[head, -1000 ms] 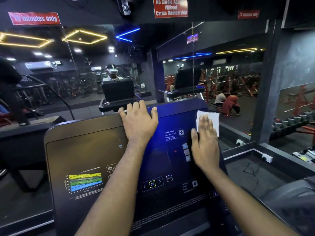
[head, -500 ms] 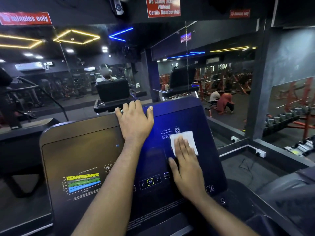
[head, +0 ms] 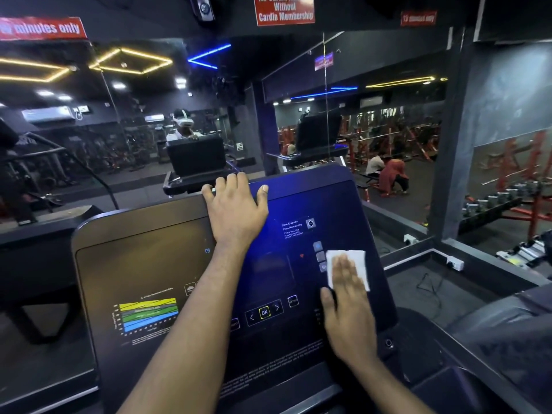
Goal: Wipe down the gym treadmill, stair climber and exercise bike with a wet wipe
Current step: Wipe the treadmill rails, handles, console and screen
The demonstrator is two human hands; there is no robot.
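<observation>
Wet wipe point(head: 355, 261): pressed flat under straight fingers of the right hand point(head: 348, 312) on the console point(head: 143, 264), below-right of the left hand point(head: 236, 210), which grips its top edge. Step: console wiping; next, probably sweep leftward.

White wipe point(head: 361, 259) flat on dark console point(head: 337, 198) right side, apparently folded.

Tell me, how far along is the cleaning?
Done: nothing provably; no wipe marks show. In hand: the right hand presses the wipe flat on the console's right side while the left hand grips its top edge. Left: the console's left half and machines out of view.
</observation>
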